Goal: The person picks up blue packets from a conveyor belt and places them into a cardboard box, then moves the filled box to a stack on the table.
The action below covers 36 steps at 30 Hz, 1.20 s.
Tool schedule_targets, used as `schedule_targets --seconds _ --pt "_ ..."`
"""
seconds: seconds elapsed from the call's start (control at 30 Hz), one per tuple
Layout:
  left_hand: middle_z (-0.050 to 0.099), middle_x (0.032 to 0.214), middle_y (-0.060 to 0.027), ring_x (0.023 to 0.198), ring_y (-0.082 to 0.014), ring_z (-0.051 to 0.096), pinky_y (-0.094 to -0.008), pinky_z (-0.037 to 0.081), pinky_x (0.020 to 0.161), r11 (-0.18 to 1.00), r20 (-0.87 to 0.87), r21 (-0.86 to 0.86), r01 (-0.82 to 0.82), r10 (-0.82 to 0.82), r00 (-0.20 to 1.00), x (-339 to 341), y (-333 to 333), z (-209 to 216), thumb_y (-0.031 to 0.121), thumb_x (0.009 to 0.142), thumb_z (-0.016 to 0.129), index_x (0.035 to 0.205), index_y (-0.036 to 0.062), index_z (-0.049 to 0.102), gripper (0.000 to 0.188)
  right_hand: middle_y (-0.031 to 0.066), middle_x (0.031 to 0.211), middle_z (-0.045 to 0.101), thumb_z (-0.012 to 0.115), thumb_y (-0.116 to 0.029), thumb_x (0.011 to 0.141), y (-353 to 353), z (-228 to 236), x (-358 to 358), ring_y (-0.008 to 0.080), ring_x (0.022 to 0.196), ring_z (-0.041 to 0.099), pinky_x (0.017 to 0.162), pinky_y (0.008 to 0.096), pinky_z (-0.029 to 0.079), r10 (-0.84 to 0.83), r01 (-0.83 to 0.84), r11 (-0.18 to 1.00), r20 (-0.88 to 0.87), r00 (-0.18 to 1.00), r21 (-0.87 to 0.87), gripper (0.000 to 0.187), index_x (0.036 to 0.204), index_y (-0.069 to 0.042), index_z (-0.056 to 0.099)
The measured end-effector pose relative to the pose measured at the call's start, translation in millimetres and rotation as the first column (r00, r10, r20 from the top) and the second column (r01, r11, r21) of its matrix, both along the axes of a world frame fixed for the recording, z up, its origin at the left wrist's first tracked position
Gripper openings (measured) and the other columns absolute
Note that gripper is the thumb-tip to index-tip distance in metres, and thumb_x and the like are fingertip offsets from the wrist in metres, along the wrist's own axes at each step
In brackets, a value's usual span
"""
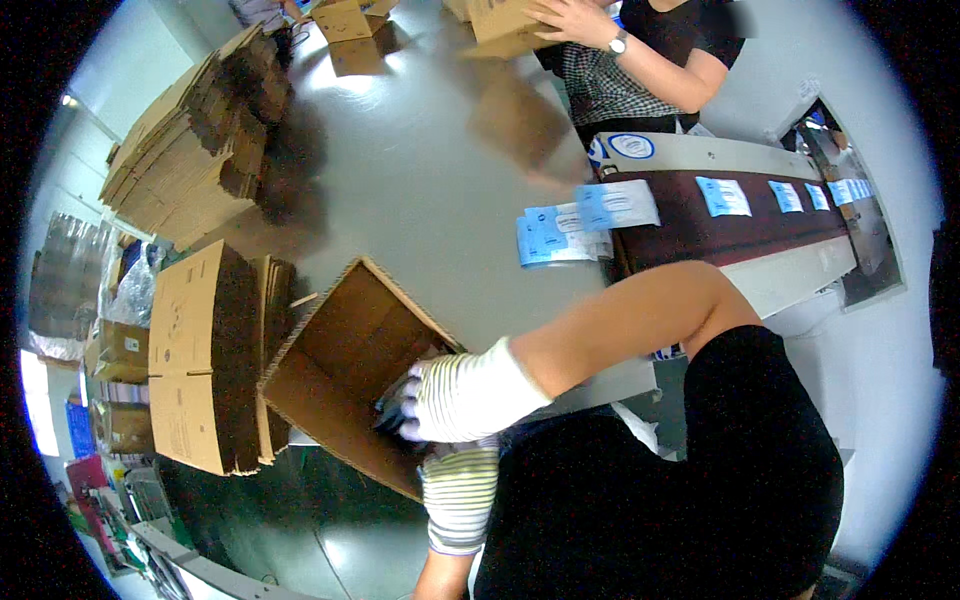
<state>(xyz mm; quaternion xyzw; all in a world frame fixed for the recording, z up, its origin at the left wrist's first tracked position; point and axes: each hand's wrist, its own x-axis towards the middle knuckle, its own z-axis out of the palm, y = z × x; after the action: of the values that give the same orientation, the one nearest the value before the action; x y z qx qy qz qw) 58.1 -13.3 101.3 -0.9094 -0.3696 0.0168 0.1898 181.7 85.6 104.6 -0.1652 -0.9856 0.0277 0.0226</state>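
An open cardboard box [330, 340] stands tilted in front of me, its mouth facing up toward me. My right hand [460, 395], in a white striped glove, reaches into the box with its fingers curled around a small dark item that I cannot make out. Below it, my left hand [460, 490], in a similar glove, is at the box's near edge; its fingers are hidden by the right hand and the box. To the right of the box, several blue-and-white packets [560, 235] lie overlapping at the end of a dark conveyor belt [680, 240].
More packets [722, 197] ride along the belt. Flattened cartons stand in a stack [205, 350] left of the box, with a taller pile [200, 150] behind. Across the grey table [430, 140], a person [650, 60] handles a carton [500, 25]. Another open carton [350, 18] sits farther back.
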Motion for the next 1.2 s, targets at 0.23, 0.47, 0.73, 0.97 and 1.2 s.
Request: schedule_targets --seconds 0.23,0.47,0.73,0.97,1.2 --pt "0.051 0.072 -0.0029 0.063 -0.0159 0.054 -0.0311 0.042 0.055 0.989 0.026 -0.128 -0.071 0.075 0.997 1.2 20.9 14.0 0.020 0.081 0.051 0.087 0.0092 0.051 0.012 0.0201 0.114 0.060 0.057 -0.038 0.088 73.1 59.9 187.7 0.0349 0.105 0.058 0.092 0.0419 0.045 -0.671 0.627 0.738 -0.164 0.723 -0.251 0.046 0.118 -0.002 0.056" --pt "0.051 0.070 -0.0029 0.063 -0.0162 0.054 -0.0316 0.043 0.055 0.993 0.042 -0.105 -0.062 0.067 0.997 0.4 29.2 11.9 0.020 0.080 0.052 0.084 0.0090 0.052 0.012 0.0207 0.110 0.063 0.063 -0.033 0.085 94.9 37.9 292.5 0.0339 0.103 0.060 0.091 0.0391 0.047 -0.792 0.815 0.469 0.246 0.558 -0.340 0.048 0.117 0.002 0.057" --pt "0.051 0.070 -0.0033 0.064 -0.0164 0.055 -0.0313 0.044 0.057 0.989 0.051 -0.119 -0.087 0.094 0.994 0.3 29.0 14.6 0.021 0.080 0.052 0.084 0.0094 0.051 0.012 0.0198 0.118 0.060 0.076 -0.033 0.074 151.1 -21.9 306.2 0.0307 0.111 0.057 0.095 0.0369 0.046 -0.577 0.803 0.476 0.562 0.592 -0.358 0.067 0.124 0.004 0.051" --pt "0.052 0.072 -0.0032 0.065 -0.0167 0.055 -0.0316 0.043 0.057 0.990 0.077 -0.128 -0.063 0.073 0.994 -0.4 31.5 16.4 0.021 0.079 0.053 0.084 0.0100 0.051 0.012 0.0212 0.109 0.062 0.077 -0.056 0.060 98.0 -61.2 248.5 0.0337 0.100 0.060 0.088 0.0424 0.047 -0.538 0.875 0.361 0.695 0.477 -0.321 0.084 0.115 0.003 0.056" --pt "0.051 0.070 -0.0030 0.063 -0.0157 0.053 -0.0312 0.041 0.053 0.983 0.043 -0.152 -0.107 0.115 0.992 5.4 27.0 14.9 0.019 0.079 0.052 0.083 0.0109 0.051 0.009 0.0218 0.114 0.057 0.078 -0.047 0.059 -22.4 -58.4 146.5 0.0366 0.106 0.057 0.091 0.0476 0.045 -0.753 0.818 0.564 0.335 0.566 -0.113 0.083 0.122 -0.002 0.048"
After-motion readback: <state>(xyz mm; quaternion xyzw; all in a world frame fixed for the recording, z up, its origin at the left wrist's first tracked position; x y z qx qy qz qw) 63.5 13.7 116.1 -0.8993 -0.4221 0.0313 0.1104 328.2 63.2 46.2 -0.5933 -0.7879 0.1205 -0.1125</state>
